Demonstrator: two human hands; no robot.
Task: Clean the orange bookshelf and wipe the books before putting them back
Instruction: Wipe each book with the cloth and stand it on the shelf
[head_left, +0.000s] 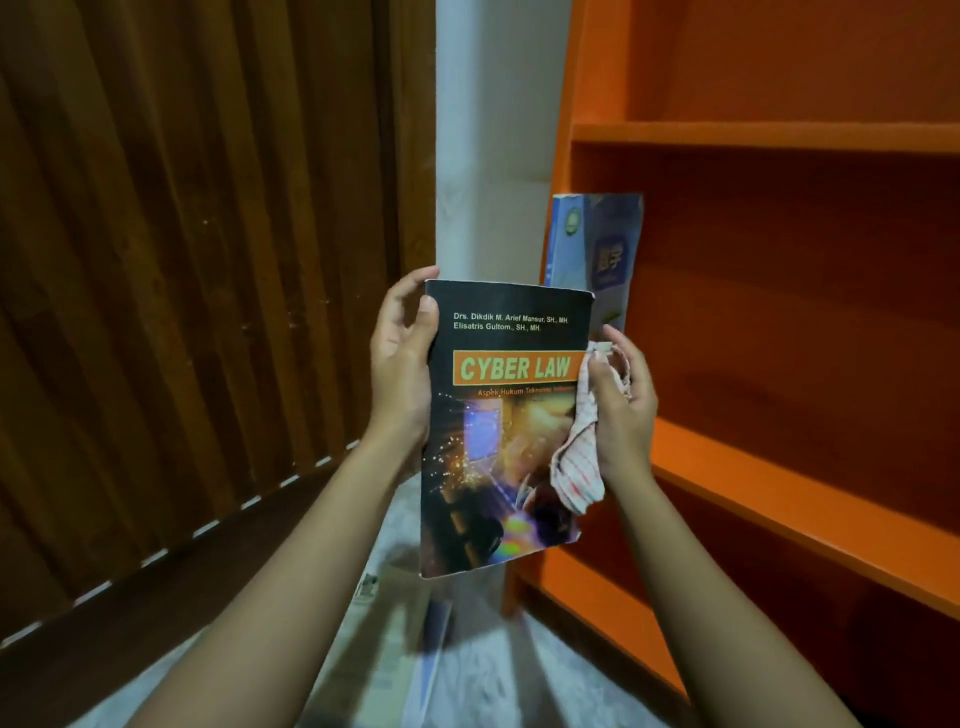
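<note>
My left hand (400, 364) grips the Cyber Law book (506, 415) by its spine, cover up toward me, so my right hand (623, 400), bunched around the striped cloth (574, 457), can wipe its right edge, the orange bookshelf (779, 136) waiting just beyond.

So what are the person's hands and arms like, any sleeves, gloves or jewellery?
Both forearms are bare to the frame's edge, no sleeves. The left hand and right hand wear no gloves; no ring, watch or bracelet shows.
</note>
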